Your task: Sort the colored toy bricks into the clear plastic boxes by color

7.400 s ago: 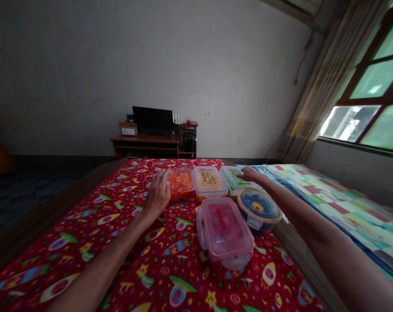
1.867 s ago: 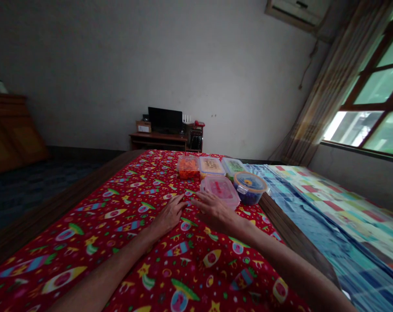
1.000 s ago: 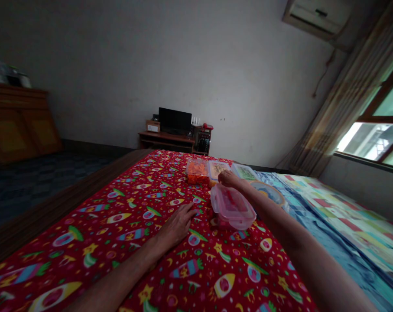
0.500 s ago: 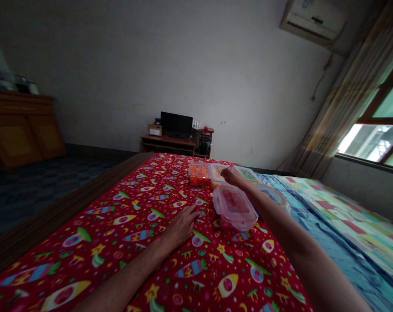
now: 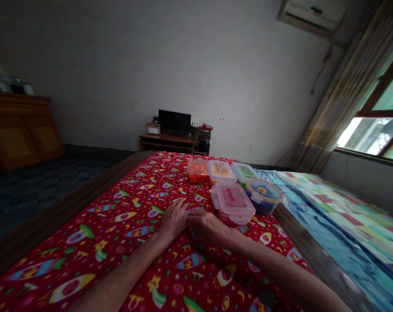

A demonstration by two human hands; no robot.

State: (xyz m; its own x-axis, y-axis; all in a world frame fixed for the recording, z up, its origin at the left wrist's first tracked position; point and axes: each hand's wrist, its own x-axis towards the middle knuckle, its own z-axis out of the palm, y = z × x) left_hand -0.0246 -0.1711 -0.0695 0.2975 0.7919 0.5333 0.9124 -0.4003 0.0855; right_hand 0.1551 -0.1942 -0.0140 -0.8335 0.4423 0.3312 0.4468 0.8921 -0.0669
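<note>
My left hand [image 5: 173,222] lies on the red patterned cloth [image 5: 144,264], fingers stretched forward. Beside it, my right hand [image 5: 206,226] is closed with its fingertips pressed together close to the left fingers. Whatever it may hold is hidden or too small to name. Just beyond the right hand stands a pink-looking lidded plastic box [image 5: 233,201]. Farther back is a row of clear boxes: one with orange contents [image 5: 198,172], one with pale contents [image 5: 221,171] and one with green contents [image 5: 244,172]. A round container [image 5: 264,195] with dark blue contents stands to their right.
A dark wooden edge [image 5: 308,249] borders the cloth on the right, with a blue and patchwork bed cover [image 5: 339,208] past it. At the wall is a desk with a monitor [image 5: 174,123]. A wooden cabinet [image 5: 22,130] stands at the left.
My right hand has come back from above the pale box to beside my left hand. My left hand has shifted slightly left. The boxes look unmoved.
</note>
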